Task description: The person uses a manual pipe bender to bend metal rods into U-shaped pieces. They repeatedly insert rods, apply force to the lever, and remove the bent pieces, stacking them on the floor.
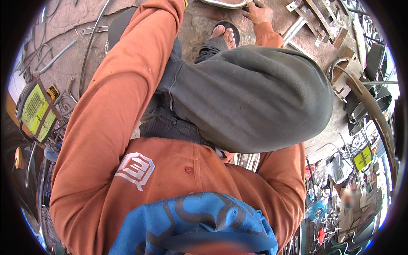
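At the top edge my right hand (258,13) has its fingers closed on the end of a bent shiny metal tube (227,5). That tube curves to the left, and part of it lies beyond the picture's edge. My left arm (123,80), in an orange sleeve, reaches up past my knee. Its hand is out of the picture; only a bit of yellow shows at the cuff. Below the tube rests my foot (229,36) in a dark sandal, and my bent leg (250,93) in grey trousers hides much of the floor and my right forearm.
Angle-iron pieces with brackets (316,19) lie at the upper right. A curved brown metal bar (369,102) rises along the right side. Thin rods and cables (46,55) are scattered at the left, near a yellow-labelled item (37,111). Cluttered tools and parts fill the lower right.
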`<state>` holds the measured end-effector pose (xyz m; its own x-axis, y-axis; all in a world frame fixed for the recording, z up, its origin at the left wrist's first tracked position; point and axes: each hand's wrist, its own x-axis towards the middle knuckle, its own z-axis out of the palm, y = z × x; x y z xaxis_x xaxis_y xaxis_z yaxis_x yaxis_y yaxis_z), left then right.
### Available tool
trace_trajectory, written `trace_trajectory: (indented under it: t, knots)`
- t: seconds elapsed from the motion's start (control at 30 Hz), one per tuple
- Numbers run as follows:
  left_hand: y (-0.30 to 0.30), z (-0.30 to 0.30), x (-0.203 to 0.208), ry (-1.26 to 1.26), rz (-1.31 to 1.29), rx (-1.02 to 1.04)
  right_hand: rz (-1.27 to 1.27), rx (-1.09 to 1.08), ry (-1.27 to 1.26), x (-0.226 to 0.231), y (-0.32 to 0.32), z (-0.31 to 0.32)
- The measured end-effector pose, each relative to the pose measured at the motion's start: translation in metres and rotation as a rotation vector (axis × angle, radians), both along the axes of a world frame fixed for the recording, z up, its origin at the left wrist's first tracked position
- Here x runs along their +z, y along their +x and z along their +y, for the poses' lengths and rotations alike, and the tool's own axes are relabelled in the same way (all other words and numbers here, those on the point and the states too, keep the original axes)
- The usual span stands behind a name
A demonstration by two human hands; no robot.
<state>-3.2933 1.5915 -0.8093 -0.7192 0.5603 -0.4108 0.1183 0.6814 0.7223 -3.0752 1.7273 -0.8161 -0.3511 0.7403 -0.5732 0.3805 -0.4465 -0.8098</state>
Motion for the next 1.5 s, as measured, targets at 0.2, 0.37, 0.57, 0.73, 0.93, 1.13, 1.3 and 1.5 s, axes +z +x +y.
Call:
trace_trajectory:
  t: [0.2,0.37,0.57,0.73,0.93,1.13,1.3,1.5]
  knots:
    - [0.0,0.0,-0.002,-0.112,0.076,0.006,-0.002,-0.044,0.052,-0.015,0.001,-0.003]
    - [-0.005,0.001,-0.002,-0.063,0.031,0.006,-0.082,-0.002,0.095,0.003,-0.001,-0.006]
    - [-0.002,0.001,0.002,-0.071,0.017,0.034,-0.085,0.004,0.099,0.009,-0.004,-0.008]
    - [-0.002,0.001,0.005,-0.041,-0.022,0.043,-0.032,-0.031,0.055,0.005,-0.002,-0.008]
    - [-0.003,0.0,-0.005,-0.033,-0.041,0.057,-0.07,-0.018,0.057,0.008,-0.005,-0.007]
    - [-0.007,0.001,-0.007,-0.02,0.197,0.075,-0.189,0.006,0.153,0.0,0.001,-0.011]
    - [-0.034,-0.005,-0.013,0.015,-0.052,0.197,-0.486,0.038,0.42,-0.01,0.016,-0.032]
    - [-0.056,-0.008,-0.024,-0.176,0.093,0.234,-0.305,-0.184,0.541,0.002,0.061,-0.112]
